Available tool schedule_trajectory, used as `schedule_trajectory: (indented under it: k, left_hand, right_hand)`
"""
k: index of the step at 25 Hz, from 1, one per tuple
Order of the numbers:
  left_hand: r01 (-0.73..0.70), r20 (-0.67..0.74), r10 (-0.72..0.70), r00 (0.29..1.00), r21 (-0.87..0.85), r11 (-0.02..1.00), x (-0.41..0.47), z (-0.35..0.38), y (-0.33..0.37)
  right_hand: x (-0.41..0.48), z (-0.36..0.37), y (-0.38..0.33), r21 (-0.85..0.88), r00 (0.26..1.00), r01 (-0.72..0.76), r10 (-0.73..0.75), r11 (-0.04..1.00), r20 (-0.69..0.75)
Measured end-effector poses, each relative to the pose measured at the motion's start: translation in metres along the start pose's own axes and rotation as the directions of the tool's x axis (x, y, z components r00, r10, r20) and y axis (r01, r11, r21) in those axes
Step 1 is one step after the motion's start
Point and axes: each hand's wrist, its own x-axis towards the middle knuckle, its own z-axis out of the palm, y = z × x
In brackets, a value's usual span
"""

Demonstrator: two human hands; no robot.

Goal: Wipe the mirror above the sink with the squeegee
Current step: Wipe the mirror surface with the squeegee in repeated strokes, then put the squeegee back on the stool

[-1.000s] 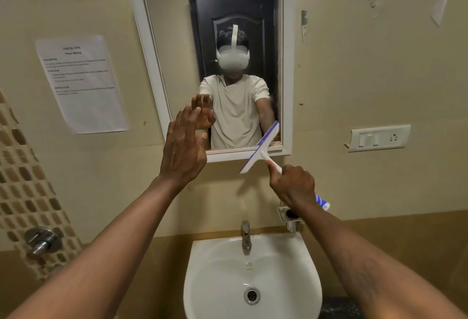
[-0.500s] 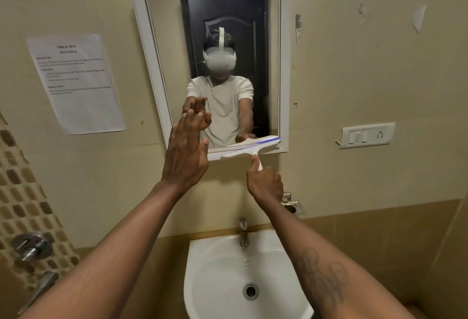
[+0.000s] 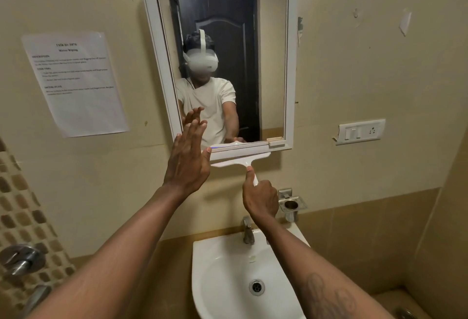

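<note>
Filling the upper middle of the frame, the mirror hangs in a white frame on the beige wall, reflecting a person in a white shirt and a dark door. Below it, at the bottom centre, sits the white sink with its tap at the back rim. A printed paper sheet is stuck to the wall at the left, and a switch plate is fixed at the right. The left hand is raised flat with fingers spread, gripping nothing, its fingertips at the mirror's lower left corner. The right hand is closed around the handle of the squeegee, thumb laid up along it. The squeegee's white blade lies level across the mirror's bottom edge, over the lower frame, its left end just beside the left thumb. A metal holder sits on the wall just right of the right hand.
</note>
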Motion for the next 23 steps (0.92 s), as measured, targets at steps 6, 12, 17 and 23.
schedule_trajectory:
  k: [6, 12, 17, 23]
  left_hand:
    - [0.035, 0.156, -0.038, 0.987, 0.024, 0.999, -0.038, 0.008, -0.01]
    - [0.065, 0.266, -0.061, 0.962, -0.004, 0.998, -0.08, 0.025, -0.002]
    - [0.109, 0.37, -0.076, 0.926, -0.069, 0.992, -0.112, 0.058, 0.023]
    - [0.118, 0.466, -0.058, 0.883, -0.101, 0.988, -0.135, 0.105, 0.078]
  right_hand:
    - [-0.024, -0.003, 0.015, -0.056, 1.0, -0.022, 0.022, 0.998, -0.002]
    - [-0.043, -0.012, 0.039, -0.056, 0.998, -0.039, 0.041, 0.998, 0.039]
    - [-0.049, -0.029, 0.076, -0.082, 0.999, -0.03, 0.033, 0.996, 0.041]
    - [-0.033, -0.07, 0.134, -0.095, 0.997, -0.024, 0.03, 0.995, 0.072]
